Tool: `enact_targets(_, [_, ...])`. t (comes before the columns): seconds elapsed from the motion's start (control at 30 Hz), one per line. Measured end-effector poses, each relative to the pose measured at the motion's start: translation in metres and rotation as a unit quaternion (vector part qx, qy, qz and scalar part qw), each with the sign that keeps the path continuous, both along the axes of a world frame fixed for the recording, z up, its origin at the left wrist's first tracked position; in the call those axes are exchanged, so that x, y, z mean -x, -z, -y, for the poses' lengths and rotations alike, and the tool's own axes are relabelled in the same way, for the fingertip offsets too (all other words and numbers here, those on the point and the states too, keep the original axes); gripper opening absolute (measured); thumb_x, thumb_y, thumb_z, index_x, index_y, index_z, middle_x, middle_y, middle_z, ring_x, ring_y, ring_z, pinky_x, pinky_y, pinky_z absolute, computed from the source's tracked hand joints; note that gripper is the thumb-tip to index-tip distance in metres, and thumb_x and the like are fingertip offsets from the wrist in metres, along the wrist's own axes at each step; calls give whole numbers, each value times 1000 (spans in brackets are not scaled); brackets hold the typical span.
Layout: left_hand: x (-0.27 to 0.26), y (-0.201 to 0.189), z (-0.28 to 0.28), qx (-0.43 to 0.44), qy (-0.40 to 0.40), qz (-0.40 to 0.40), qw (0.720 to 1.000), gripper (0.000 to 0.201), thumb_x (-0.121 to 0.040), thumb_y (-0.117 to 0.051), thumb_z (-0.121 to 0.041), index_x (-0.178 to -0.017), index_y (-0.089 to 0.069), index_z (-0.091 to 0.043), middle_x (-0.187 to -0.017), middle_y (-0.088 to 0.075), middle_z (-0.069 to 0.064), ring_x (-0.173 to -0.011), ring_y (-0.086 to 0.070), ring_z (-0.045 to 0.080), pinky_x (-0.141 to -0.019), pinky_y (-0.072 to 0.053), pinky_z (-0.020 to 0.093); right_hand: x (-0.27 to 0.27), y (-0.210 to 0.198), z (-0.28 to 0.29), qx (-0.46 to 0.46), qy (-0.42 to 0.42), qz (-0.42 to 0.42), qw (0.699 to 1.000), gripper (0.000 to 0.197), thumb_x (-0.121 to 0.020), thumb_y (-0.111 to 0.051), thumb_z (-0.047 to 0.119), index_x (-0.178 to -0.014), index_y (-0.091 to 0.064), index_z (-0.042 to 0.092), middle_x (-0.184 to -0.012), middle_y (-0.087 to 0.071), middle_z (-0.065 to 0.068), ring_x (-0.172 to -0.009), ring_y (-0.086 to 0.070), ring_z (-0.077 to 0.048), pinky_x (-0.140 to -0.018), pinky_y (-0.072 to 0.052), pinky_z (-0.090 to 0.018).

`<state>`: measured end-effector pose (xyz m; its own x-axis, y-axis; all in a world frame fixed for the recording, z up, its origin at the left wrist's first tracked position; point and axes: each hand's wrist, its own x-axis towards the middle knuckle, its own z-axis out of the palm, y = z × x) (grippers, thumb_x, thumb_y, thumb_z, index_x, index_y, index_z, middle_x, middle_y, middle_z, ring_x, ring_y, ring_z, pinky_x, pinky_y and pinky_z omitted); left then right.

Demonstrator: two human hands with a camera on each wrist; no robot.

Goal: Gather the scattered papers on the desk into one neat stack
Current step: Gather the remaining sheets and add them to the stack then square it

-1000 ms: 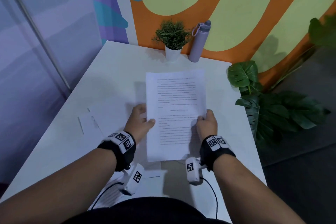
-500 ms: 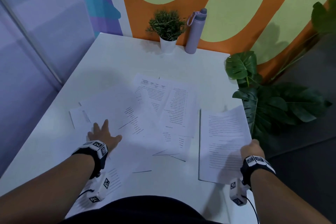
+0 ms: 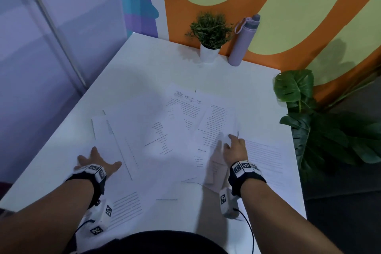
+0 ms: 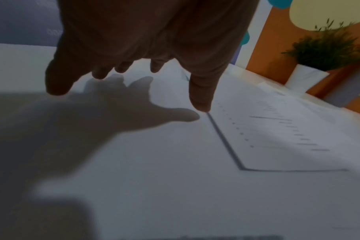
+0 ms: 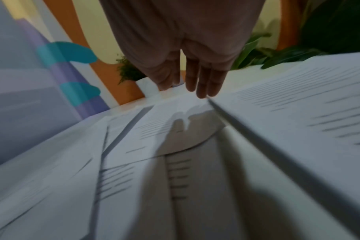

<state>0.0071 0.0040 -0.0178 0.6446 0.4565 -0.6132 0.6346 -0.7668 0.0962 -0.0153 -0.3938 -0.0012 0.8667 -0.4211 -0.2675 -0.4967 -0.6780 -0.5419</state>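
Across the white table (image 3: 144, 72) the printed papers (image 3: 162, 136) lie loose and overlapping, none squared up. At far left my left hand (image 3: 93, 162) has its grip released, fingers spread flat; from the left wrist view the hand (image 4: 146, 40) hovers low over a sheet, thumb tip at the edge of the next page. Centre, several text pages fan out at angles. Further right my right hand (image 3: 235, 146) also has a released grip, fingers straight, tips resting at the left edge of a thicker sheaf (image 3: 266, 159) lying near the table's right edge. At the back stand a small potted plant (image 3: 210, 33) and, just right of it, a lilac water bottle (image 3: 244, 41). Off the table's right side, big monstera leaves (image 3: 321, 121).
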Motion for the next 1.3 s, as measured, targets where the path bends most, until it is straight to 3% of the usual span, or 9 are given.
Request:
enact_targets(0.17, [15, 0, -16, -43, 70, -38, 996, 122, -65, -72, -60, -150, 8, -26, -157, 7, 17, -145, -15, 36, -115, -26, 44, -15, 14, -21, 78, -84, -152, 982, 59, -95, -43, 29, -150, -22, 29, -159, -9, -13, -144, -20, -32, -118, -25, -41])
enact_targets(0.37, [17, -6, -36, -28, 72, -29, 997, 118, -66, -73, -58, -150, 5, -30, -158, 8, 12, -144, -10, 39, -117, -20, 45, -3, 13, -51, 127, -193, -179, 956, 63, -86, -37, 8, -143, -25, 31, -156, -9, -6, -140, -13, -37, -113, -28, -47])
enact_targets(0.57, [13, -8, -42, -7, 110, 9, 994, 109, -68, -70, -58, -149, -1, -34, -158, 9, 9, -143, -7, 39, -117, -17, 43, 16, 18, -74, 133, -278, -114, 944, 47, -91, -42, 20, -139, -42, 25, -152, -29, -6, -139, -24, -33, -116, -25, -39])
enact_targets(0.7, [7, -7, -28, 24, 160, 43, 986, 101, -72, -69, -53, -149, -6, -37, -159, 7, 5, -143, -6, 37, -117, -19, 44, 16, 17, -82, 63, -192, -80, 976, 35, -96, -41, 26, -127, -53, 18, -128, -54, -9, -120, -49, -31, -99, -43, -40])
enact_targets(0.87, [3, -1, 7, 102, 262, 81, 956, 87, -81, -64, -40, -149, -9, -36, -160, 5, 2, -147, -3, 27, -119, -12, 38, 0, 7, -80, -89, 2, -76, 993, 49, -99, -39, 33, -142, -39, 10, -144, -43, -17, -131, -44, -32, -107, -33, -35])
enact_targets(1.0, [1, 6, 27, 212, 316, 140, 914, 82, -84, -66, -29, -149, -17, -26, -160, -9, 3, -147, -9, 16, -117, -9, 27, 0, 11, -84, -121, 16, -122, 985, 63, -91, -56, 29, -145, -27, 19, -139, -48, -16, -124, -51, -34, -98, -41, -35])
enact_targets(1.1, [3, 9, 32, 197, 370, 122, 900, 91, -79, -71, -32, -149, -15, -25, -160, -8, 3, -147, -9, 17, -116, -8, 25, 1, 16, -89, -122, 6, -125, 985, 58, -89, -59, 22, -140, -31, 19, -126, -59, -14, -114, -57, -31, -86, -42, -29])
enact_targets(1.2, [4, 10, 33, 102, 329, 130, 930, 99, -73, -74, -35, -150, -12, -30, -160, -1, 6, -145, -12, 27, -118, -18, 38, 3, 19, -95, -78, -40, -141, 986, 43, -88, -61, 23, -126, -46, 10, -117, -58, -11, -105, -57, -29, -83, -40, -26])
enact_targets(1.3, [-4, 0, 39, 123, 184, 131, 966, 83, -80, -62, -14, -150, -18, -17, -156, -15, 12, -142, -22, 28, -114, -25, 32, 7, 20, -102, -26, -96, -119, 988, 27, -88, -56, 19, -109, -55, 2, -115, -53, -16, -104, -56, -31, -82, -41, -27])
